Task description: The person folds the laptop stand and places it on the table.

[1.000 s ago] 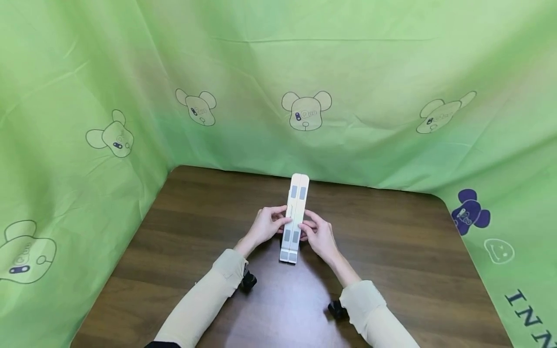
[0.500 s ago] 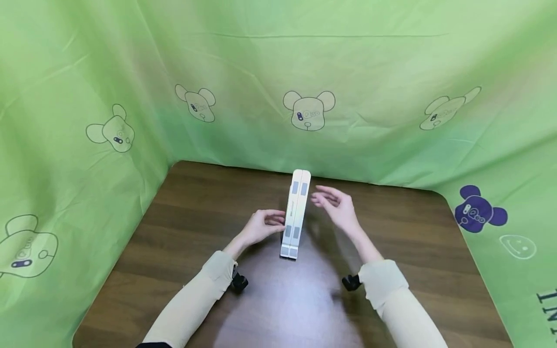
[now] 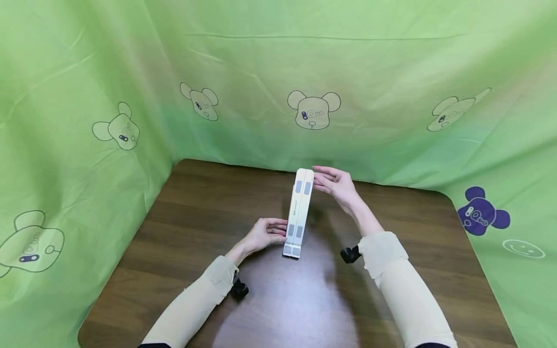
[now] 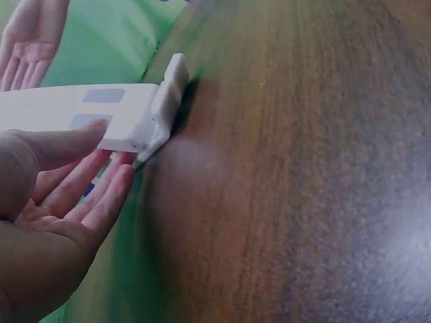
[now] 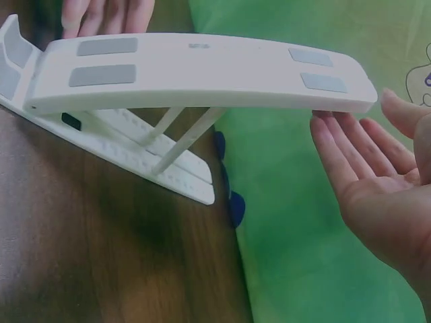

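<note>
Between the left hand (image 3: 258, 235) and the right hand (image 3: 342, 188), a white folding stand (image 3: 298, 212) slants up from the worktop (image 3: 209, 203), its raised end nearest the right hand. The left hand grasps it near the low end, thumb on a grey pad (image 4: 82, 120), fingers beneath. The right hand grips nothing: its unclenched fingertips meet the underside of the raised end, thumb apart. Good handling of this step probably means steadying the low end with the left hand, supporting both halves evenly with the right, and keeping fingers clear of the struts (image 5: 188, 140) below.
</note>
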`<action>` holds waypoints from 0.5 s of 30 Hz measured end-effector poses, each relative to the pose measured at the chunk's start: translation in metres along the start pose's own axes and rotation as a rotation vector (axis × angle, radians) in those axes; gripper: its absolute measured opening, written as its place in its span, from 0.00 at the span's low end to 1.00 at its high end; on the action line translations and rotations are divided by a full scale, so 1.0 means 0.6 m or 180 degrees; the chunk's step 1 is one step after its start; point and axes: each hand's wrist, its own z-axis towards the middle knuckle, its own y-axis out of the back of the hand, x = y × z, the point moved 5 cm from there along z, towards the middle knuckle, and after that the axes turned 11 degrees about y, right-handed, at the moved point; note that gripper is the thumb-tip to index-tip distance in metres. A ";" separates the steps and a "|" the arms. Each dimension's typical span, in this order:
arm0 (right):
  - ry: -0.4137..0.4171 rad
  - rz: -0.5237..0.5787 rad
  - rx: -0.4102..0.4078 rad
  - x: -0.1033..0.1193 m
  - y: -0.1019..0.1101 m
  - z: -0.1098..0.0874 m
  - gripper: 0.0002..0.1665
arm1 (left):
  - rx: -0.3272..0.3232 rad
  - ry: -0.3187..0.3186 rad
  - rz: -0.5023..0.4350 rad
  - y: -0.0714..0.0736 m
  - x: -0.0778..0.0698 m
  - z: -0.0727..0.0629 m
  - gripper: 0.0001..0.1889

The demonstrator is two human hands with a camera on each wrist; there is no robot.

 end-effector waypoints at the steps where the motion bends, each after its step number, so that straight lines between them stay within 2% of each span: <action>1: -0.0020 0.0016 0.0018 0.000 0.000 0.002 0.31 | 0.0001 0.0007 -0.0031 0.000 0.001 0.001 0.27; 8: -0.0114 0.0023 0.0041 -0.005 0.001 0.008 0.32 | 0.0007 0.0050 -0.0133 -0.004 0.005 0.008 0.27; 15: -0.0167 0.0034 -0.0015 -0.008 0.000 0.008 0.32 | -0.0159 0.0052 -0.0003 -0.008 0.008 0.016 0.24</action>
